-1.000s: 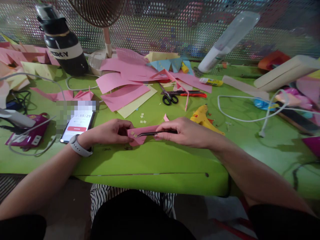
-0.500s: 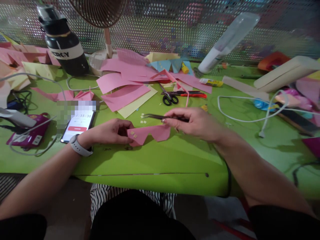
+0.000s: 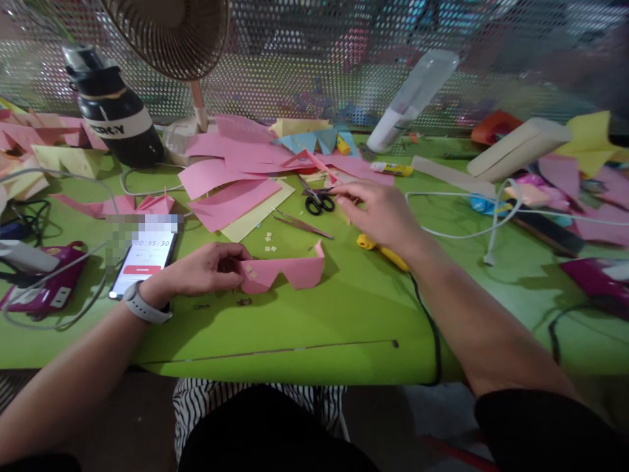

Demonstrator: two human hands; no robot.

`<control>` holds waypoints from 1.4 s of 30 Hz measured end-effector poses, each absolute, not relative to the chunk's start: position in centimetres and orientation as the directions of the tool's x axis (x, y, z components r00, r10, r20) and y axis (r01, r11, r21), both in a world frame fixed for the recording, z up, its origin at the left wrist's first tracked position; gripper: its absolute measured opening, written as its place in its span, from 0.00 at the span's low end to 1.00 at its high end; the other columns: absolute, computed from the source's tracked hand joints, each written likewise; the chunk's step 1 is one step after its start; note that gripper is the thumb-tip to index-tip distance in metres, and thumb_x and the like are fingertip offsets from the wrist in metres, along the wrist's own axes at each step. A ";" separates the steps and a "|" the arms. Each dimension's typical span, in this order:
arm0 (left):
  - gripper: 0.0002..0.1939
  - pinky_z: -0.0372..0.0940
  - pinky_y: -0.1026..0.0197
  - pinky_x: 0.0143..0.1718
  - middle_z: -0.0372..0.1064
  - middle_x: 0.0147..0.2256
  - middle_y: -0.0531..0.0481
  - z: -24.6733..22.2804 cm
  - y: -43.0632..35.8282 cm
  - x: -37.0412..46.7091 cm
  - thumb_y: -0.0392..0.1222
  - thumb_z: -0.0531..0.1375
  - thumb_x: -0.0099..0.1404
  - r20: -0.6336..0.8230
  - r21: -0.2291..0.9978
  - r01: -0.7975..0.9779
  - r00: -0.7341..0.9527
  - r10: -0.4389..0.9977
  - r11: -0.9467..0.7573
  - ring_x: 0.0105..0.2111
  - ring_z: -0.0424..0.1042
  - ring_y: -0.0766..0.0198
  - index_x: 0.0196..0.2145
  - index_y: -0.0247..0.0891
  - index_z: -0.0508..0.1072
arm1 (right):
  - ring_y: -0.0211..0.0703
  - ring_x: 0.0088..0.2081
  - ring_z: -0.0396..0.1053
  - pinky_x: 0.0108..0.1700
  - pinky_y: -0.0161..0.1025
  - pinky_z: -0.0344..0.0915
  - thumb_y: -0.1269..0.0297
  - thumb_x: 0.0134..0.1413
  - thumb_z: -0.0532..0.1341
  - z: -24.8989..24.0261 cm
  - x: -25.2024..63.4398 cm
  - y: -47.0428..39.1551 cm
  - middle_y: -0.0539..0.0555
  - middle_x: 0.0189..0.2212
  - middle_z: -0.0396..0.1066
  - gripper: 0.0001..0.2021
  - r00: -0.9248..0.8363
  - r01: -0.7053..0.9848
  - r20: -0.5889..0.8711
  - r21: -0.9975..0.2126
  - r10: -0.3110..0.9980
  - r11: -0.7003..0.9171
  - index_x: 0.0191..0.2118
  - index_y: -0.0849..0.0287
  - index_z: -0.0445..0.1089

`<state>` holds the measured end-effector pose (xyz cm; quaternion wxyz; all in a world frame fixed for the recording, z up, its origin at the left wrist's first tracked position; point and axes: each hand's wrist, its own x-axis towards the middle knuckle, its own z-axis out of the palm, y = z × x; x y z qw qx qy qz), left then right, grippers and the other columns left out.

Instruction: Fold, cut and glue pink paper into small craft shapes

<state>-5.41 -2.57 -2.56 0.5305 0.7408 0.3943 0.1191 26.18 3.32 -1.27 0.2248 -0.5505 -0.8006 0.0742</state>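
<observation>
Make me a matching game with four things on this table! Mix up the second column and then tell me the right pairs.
Things
1. pink paper cutout
2. tweezers
3. phone
4. scissors

Clues
A. lit up, with numbers showing
B. has black handles with finger loops
C. held in the left hand
D. lying loose between two of the other things in the list

Right pairs: 1-C, 2-D, 3-A, 4-B

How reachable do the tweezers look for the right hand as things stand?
Probably reachable, yes: the tweezers lie uncovered on the green table, close to the right hand, and nothing seems to block the way. Whether that hand already holds something is hard to tell.
</observation>
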 end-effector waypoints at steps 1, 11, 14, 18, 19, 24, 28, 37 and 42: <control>0.14 0.61 0.65 0.26 0.72 0.30 0.51 -2.6 -2.5 -5.4 0.38 0.61 0.58 -0.236 0.869 0.475 0.642 0.729 -0.137 0.26 0.69 0.67 0.42 0.34 0.70 | 0.53 0.46 0.71 0.47 0.47 0.65 0.64 0.60 0.54 -1.1 27.1 3.9 0.56 0.48 0.75 0.16 -0.258 0.877 0.296 -0.328 0.920 0.351 0.48 0.53 0.75; 0.22 0.64 0.64 0.28 0.74 0.32 0.49 -3.0 -2.0 -6.0 0.37 0.60 0.57 -0.172 0.738 0.616 0.567 0.806 -0.277 0.28 0.71 0.64 0.50 0.35 0.68 | 0.55 0.45 0.72 0.45 0.46 0.66 0.70 0.48 0.57 -3.8 34.8 9.5 0.62 0.48 0.74 0.25 -0.090 0.981 0.125 -0.160 0.988 0.109 0.54 0.63 0.71; 0.24 0.62 0.65 0.26 0.73 0.31 0.51 -2.9 -2.0 -6.1 0.36 0.60 0.56 -0.167 0.739 0.610 0.576 0.800 -0.285 0.27 0.70 0.66 0.52 0.36 0.67 | 0.54 0.47 0.71 0.46 0.45 0.66 0.70 0.49 0.57 -4.0 34.9 9.7 0.61 0.50 0.73 0.25 -0.111 0.978 0.139 -0.158 0.984 0.133 0.55 0.62 0.70; 0.27 0.60 0.67 0.24 0.72 0.31 0.52 -2.9 -2.1 -6.1 0.34 0.59 0.56 -0.157 0.752 0.596 0.577 0.802 -0.281 0.25 0.69 0.68 0.54 0.37 0.64 | 0.54 0.49 0.71 0.49 0.46 0.66 0.70 0.49 0.57 -3.7 34.5 9.8 0.59 0.51 0.73 0.23 -0.133 0.979 0.174 -0.130 0.976 0.157 0.53 0.59 0.72; 0.27 0.60 0.67 0.24 0.72 0.31 0.52 -3.0 -2.1 -6.1 0.34 0.59 0.56 -0.154 0.754 0.592 0.578 0.801 -0.283 0.25 0.69 0.69 0.55 0.37 0.64 | 0.54 0.49 0.71 0.49 0.47 0.66 0.70 0.49 0.57 -3.6 34.5 9.8 0.59 0.50 0.74 0.23 -0.129 0.979 0.182 -0.133 0.975 0.154 0.53 0.59 0.73; 0.26 0.61 0.68 0.25 0.72 0.32 0.51 -3.0 -2.0 -6.1 0.33 0.58 0.55 -0.156 0.764 0.575 0.604 0.782 -0.292 0.26 0.69 0.69 0.53 0.36 0.65 | 0.52 0.42 0.74 0.46 0.46 0.68 0.70 0.52 0.56 -2.3 33.7 8.8 0.59 0.44 0.77 0.18 -0.043 0.960 0.267 -0.255 0.963 0.113 0.47 0.59 0.76; 0.25 0.62 0.66 0.27 0.72 0.32 0.50 -2.9 -1.9 -6.0 0.33 0.57 0.56 -0.179 0.758 0.587 0.607 0.774 -0.285 0.28 0.70 0.66 0.53 0.35 0.65 | 0.50 0.40 0.74 0.44 0.44 0.67 0.68 0.53 0.57 -1.2 32.3 7.6 0.57 0.40 0.78 0.15 -0.044 0.948 0.252 -0.293 0.967 0.119 0.43 0.58 0.78; 0.24 0.60 0.66 0.24 0.70 0.29 0.52 -2.6 -1.9 -5.9 0.34 0.58 0.56 -0.184 0.756 0.594 0.595 0.783 -0.274 0.25 0.67 0.67 0.52 0.34 0.67 | 0.47 0.34 0.72 0.35 0.40 0.64 0.59 0.51 0.60 1.1 33.9 4.7 0.55 0.35 0.78 0.12 -0.138 0.966 -0.107 -0.232 0.985 0.110 0.38 0.58 0.76; 0.24 0.62 0.66 0.26 0.71 0.30 0.51 -2.7 -2.0 -5.7 0.34 0.60 0.54 -0.194 0.816 0.535 0.607 0.771 -0.216 0.27 0.69 0.66 0.51 0.35 0.67 | 0.49 0.34 0.71 0.31 0.39 0.60 0.49 0.47 0.62 0.2 34.5 1.5 0.58 0.41 0.75 0.20 -0.105 0.994 -0.260 -0.052 0.960 0.095 0.43 0.57 0.72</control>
